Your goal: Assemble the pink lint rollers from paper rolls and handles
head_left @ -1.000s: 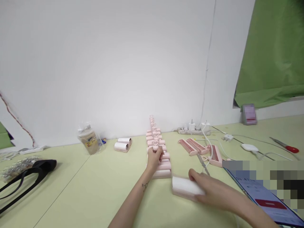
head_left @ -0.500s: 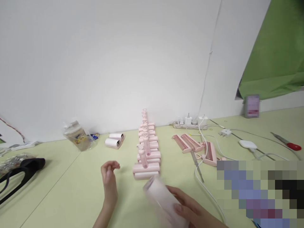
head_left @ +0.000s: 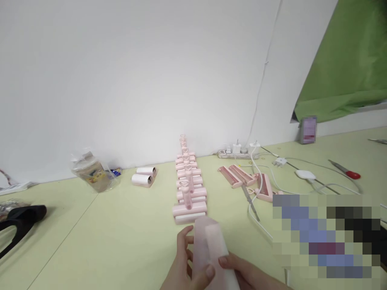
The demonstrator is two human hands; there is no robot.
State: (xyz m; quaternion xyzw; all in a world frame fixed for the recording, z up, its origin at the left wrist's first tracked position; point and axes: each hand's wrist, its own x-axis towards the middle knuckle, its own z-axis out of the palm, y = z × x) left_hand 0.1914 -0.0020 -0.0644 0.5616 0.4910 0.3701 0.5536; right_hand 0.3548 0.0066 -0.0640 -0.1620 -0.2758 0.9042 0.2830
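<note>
Both my hands hold a pale pink and white wrapped roll (head_left: 210, 249) at the bottom middle of the view. My left hand (head_left: 184, 266) grips its left side, thumb on top. My right hand (head_left: 242, 274) holds it from the right and below, thumb pressed on the wrap. Just beyond the roll, a row of pink lint rollers (head_left: 189, 189) with heart-shaped handles runs away toward the white wall.
Two white rolls (head_left: 143, 177) lie left of the row, near a plastic bag (head_left: 92, 171). Pink roller covers (head_left: 242, 177), scissors (head_left: 250, 201), a power strip (head_left: 238, 153), cables and a red-handled tool (head_left: 344, 171) lie to the right. A black strap (head_left: 18, 219) is far left.
My left hand left the front lint roller and came back to grip the roll. My right hand lifted the roll from the table toward me.
</note>
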